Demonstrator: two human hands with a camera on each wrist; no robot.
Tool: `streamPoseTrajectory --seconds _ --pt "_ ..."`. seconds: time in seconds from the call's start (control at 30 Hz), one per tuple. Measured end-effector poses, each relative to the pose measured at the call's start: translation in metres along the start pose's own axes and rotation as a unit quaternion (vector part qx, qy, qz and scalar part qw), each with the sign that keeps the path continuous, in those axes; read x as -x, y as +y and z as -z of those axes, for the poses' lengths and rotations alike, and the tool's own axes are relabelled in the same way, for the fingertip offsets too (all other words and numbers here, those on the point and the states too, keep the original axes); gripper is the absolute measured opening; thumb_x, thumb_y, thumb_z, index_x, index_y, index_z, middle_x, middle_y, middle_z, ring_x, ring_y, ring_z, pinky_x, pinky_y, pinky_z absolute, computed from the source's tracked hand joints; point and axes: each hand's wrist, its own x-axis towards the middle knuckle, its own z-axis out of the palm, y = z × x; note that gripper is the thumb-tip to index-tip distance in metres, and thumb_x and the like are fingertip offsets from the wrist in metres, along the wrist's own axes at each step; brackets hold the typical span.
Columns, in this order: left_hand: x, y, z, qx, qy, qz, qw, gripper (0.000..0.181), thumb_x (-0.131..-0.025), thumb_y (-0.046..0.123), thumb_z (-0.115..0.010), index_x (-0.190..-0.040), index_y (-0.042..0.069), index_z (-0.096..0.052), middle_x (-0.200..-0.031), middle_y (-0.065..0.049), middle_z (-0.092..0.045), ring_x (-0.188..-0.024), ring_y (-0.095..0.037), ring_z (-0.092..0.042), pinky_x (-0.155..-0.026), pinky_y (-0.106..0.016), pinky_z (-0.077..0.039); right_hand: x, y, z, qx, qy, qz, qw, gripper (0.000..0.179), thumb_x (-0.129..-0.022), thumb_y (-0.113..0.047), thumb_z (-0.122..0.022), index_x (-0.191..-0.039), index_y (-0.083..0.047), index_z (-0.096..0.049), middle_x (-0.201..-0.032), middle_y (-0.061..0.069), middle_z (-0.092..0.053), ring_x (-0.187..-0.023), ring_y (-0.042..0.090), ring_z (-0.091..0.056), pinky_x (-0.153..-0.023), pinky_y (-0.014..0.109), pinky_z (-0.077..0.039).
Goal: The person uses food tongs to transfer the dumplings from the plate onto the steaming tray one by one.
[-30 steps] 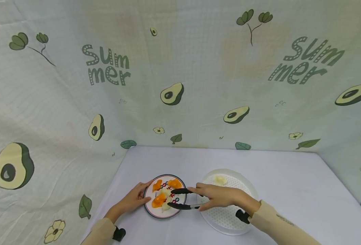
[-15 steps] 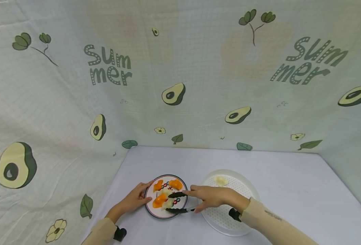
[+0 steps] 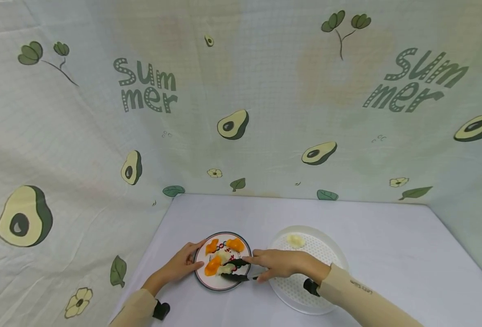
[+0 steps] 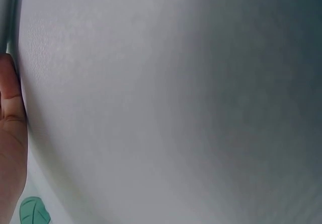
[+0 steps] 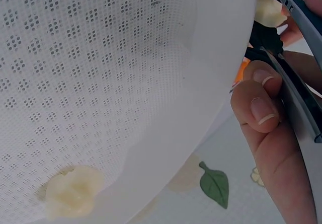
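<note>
My left hand (image 3: 179, 264) grips the left edge of a small round plate (image 3: 203, 278), thumb over the rim. On the plate lie orange pieces (image 3: 213, 266) and pale yellowish pieces (image 3: 224, 257) that look like cut fruit. My right hand (image 3: 279, 262) holds tongs (image 3: 234, 276) with black tips, reaching over the plate from the right. The tips stand on either side of a pale piece (image 5: 268, 11) in the right wrist view. In the left wrist view only part of the left hand (image 4: 12, 133) shows, at the edge.
A round white tray (image 3: 298, 293) with a perforated base stands right of the plate, partly under my right forearm. One pale piece (image 3: 295, 240) lies near its far side. A printed cloth (image 3: 265, 91) hangs behind the white table (image 3: 384, 254).
The tongs' tips have drawn closer together and lower around a pale piece on the plate. My left hand keeps its hold on the plate; the view has shifted slightly.
</note>
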Motion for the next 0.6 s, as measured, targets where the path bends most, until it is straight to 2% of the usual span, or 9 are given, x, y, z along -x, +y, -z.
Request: streamPoseTrajectory --seconds 0.13,0.3,0.37,0.47,0.6 --pt "0.001 0.000 0.000 0.001 0.000 0.001 1.0000 0.069 -0.094 0.027 -0.071 -0.154 0.013 -0.040 -0.104 -0.004 -0.043 -0.074 -0.013 -0.042 -0.061 -0.023 -0.038 0.002 -0.001 0.000 0.000 0.007 -0.003 1.0000 0.066 -0.095 -0.032 -0.068 -0.153 -0.014 -0.041 -0.137 0.009 -0.051 -0.120 0.013 -0.053 -0.100 0.030 -0.044" --pt "0.002 0.001 0.000 -0.002 0.004 0.001 1.0000 0.069 -0.094 0.027 -0.072 -0.153 0.013 -0.041 -0.103 -0.004 -0.043 -0.073 -0.013 -0.042 -0.061 -0.022 -0.038 0.005 0.003 0.002 -0.015 0.023 0.019 0.9994 0.066 -0.096 -0.031 -0.066 -0.154 -0.012 -0.040 -0.114 0.001 -0.053 -0.091 0.008 -0.054 -0.083 0.023 -0.046" --pt "0.002 0.001 0.000 -0.007 0.007 0.001 0.9999 0.069 -0.093 0.028 -0.072 -0.153 0.013 -0.041 -0.102 -0.004 -0.043 -0.073 -0.013 -0.042 -0.061 -0.022 -0.038 0.007 0.004 0.004 -0.017 0.030 0.027 0.9990 0.066 -0.097 -0.032 -0.065 -0.153 -0.010 -0.039 -0.112 0.002 -0.052 -0.088 0.009 -0.053 -0.081 0.023 -0.046" --pt "0.002 0.000 0.000 -0.011 0.013 -0.003 0.9999 0.067 -0.094 0.028 -0.072 -0.153 0.013 -0.042 -0.101 -0.004 -0.043 -0.073 -0.013 -0.042 -0.061 -0.023 -0.038 0.011 0.004 0.008 -0.013 0.040 0.028 0.9987 0.066 -0.098 -0.036 -0.064 -0.153 -0.010 -0.040 -0.119 0.004 -0.053 -0.099 0.011 -0.056 -0.089 0.027 -0.048" --pt "0.002 -0.001 -0.001 -0.010 0.009 -0.004 0.9999 0.067 -0.094 0.027 -0.072 -0.153 0.013 -0.042 -0.101 -0.003 -0.043 -0.073 -0.013 -0.042 -0.061 -0.023 -0.038 0.021 0.004 0.014 -0.019 0.049 0.016 0.9985 0.067 -0.098 -0.039 -0.062 -0.154 -0.009 -0.039 -0.132 0.008 -0.052 -0.119 0.016 -0.054 -0.101 0.034 -0.044"
